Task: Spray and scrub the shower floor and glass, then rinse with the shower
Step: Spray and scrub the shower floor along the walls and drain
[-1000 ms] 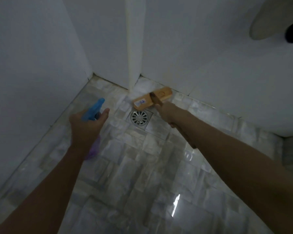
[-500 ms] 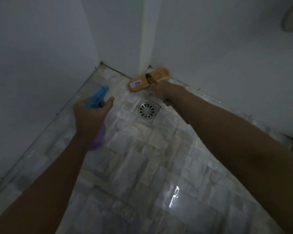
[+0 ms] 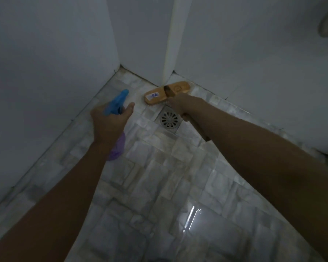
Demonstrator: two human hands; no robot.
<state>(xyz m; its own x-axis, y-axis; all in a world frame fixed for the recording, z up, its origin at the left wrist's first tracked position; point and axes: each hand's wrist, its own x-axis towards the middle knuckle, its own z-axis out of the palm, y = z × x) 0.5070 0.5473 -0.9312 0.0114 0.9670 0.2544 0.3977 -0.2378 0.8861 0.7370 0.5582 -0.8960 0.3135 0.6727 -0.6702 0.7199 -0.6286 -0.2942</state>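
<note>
Brush is down at the far end of the floor, bristles on the tiles, shoved right up against the foot of the back wall where a white vertical post comes down. The head's long axis runs left to right across the view, with the right end a bit farther back, so it lies pretty much along the wall line. It's a flat oblong block of light orange wood with rounded ends and a small white and blue sticker on the left half. The handle is darker wood. It plugs into the middle of the head at a slant and runs back toward the person, down and to the right, mostly hidden under the forearm. Right hand is wrapped around that handle just behind the head, fingers curled.

Left hand is gripping a bottle, thumb sticking out on the right side. It has a blue plastic trigger top and a see-through purple body poking out below the wrist. The nozzle points away from the person, toward the far left corner. Can't tell whether a finger is on the trigger.

Round metal drain with radiating slots, set in a square plate, sits just this side of the brush head, between the two hands. The floor is pale grey marbled tile in a blocky pattern, glossy, with a bright streak of glare near the bottom. The wall is plain smooth white.
</note>
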